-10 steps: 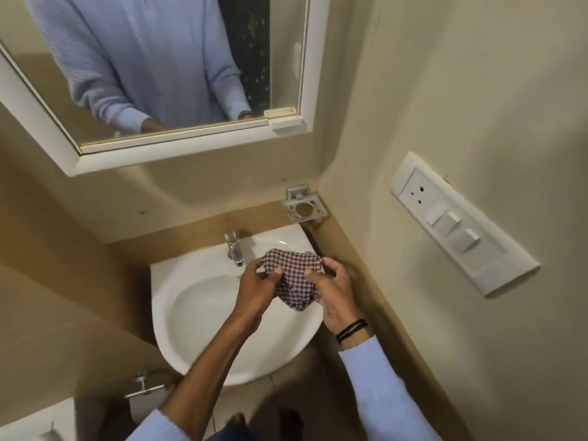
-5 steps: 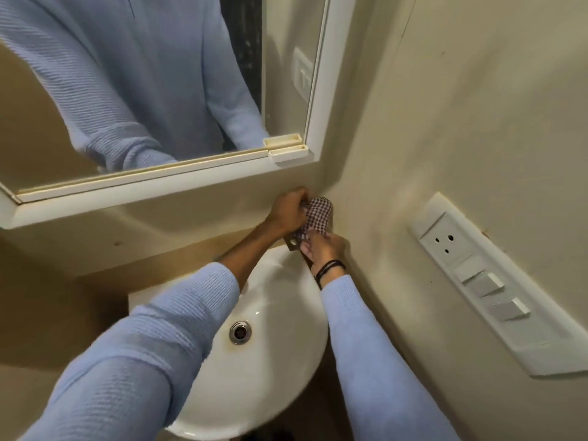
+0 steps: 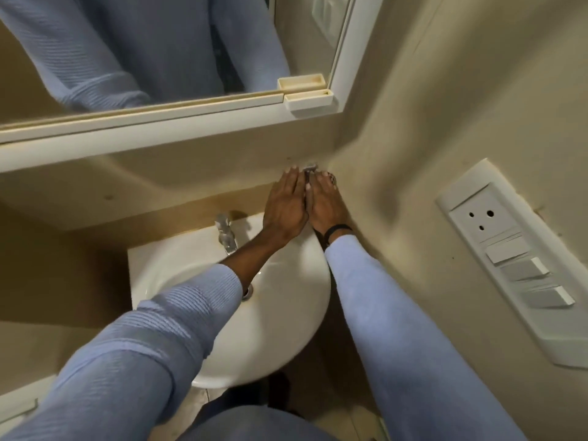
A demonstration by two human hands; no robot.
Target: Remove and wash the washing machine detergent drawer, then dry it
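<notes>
Above the back right corner of the sink (image 3: 296, 329), our left hand (image 3: 284, 203) and right hand (image 3: 324, 202) press flat, side by side, on the metal holder (image 3: 310, 168), neither grip curled round anything; no drawer shows.

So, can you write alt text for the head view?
The left hand and right hand reach side by side, fingers straight, to a metal holder in the wall corner above a white sink. A mirror hangs above, a switch panel at right.
</notes>
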